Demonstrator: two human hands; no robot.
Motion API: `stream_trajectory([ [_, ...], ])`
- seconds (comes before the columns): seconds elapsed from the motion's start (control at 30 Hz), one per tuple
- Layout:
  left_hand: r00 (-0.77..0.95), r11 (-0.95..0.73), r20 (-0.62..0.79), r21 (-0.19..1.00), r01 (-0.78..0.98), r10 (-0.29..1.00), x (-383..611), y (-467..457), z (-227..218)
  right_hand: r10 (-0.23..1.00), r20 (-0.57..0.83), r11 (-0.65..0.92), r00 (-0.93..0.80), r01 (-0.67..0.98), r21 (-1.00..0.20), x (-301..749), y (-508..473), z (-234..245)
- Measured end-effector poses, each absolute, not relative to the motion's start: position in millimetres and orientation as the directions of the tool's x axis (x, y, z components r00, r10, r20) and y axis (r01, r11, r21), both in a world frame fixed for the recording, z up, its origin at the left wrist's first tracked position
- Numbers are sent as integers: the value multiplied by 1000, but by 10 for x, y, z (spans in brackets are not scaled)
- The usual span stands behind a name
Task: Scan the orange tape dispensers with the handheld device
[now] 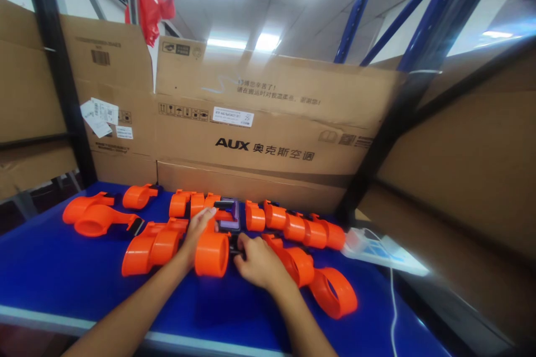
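Observation:
An orange plastic tape dispenser (210, 255), with a wide round ring, is held up over the front middle of the table. My left hand (200, 228) is closed around its upper left side. At its right, my right hand (256, 259) has curled fingers closed on a black piece (235, 244) at the dispenser's end; the fingertips are partly hidden. Just behind my hands lies a phone-like device (229, 215) with a lit screen, partly covered by a dispenser. Two more orange dispensers (140, 251) stand close to my left forearm, and others (299, 265) lie beside my right hand.
Several orange dispensers (293, 227) line the back of the blue table (50, 273), with more at the left (92, 220). A white power strip (385, 251) and its cable (392, 307) occupy the right side. Cardboard (268, 178) walls and dark posts (377, 150) enclose the table.

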State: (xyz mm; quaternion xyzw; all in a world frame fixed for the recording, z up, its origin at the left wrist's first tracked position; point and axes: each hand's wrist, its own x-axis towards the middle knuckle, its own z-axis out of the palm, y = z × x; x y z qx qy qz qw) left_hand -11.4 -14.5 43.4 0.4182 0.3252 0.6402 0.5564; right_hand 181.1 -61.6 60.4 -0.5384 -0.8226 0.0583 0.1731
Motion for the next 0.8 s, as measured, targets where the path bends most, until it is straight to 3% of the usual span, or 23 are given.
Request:
stream_trajectory([
  [0.13, -1, -200, 212, 918, -342, 977, -114, -128, 400, 857, 429, 449, -286, 824, -347, 1866, -588, 635],
  [0.3, 56, -183, 217, 913, -364, 975, -16, -210, 430, 731, 654, 550, -197, 738, -392, 1825, -512, 606],
  [0.57, 224, -144, 229, 930, -339, 947, 142, -323, 414, 636, 757, 596, -149, 718, -360, 1740, -497, 471],
  [0.8, 209, -178, 255, 928, -326, 944, 122, -352, 467, 633, 740, 636, -226, 697, -331, 1721, -496, 485],
])
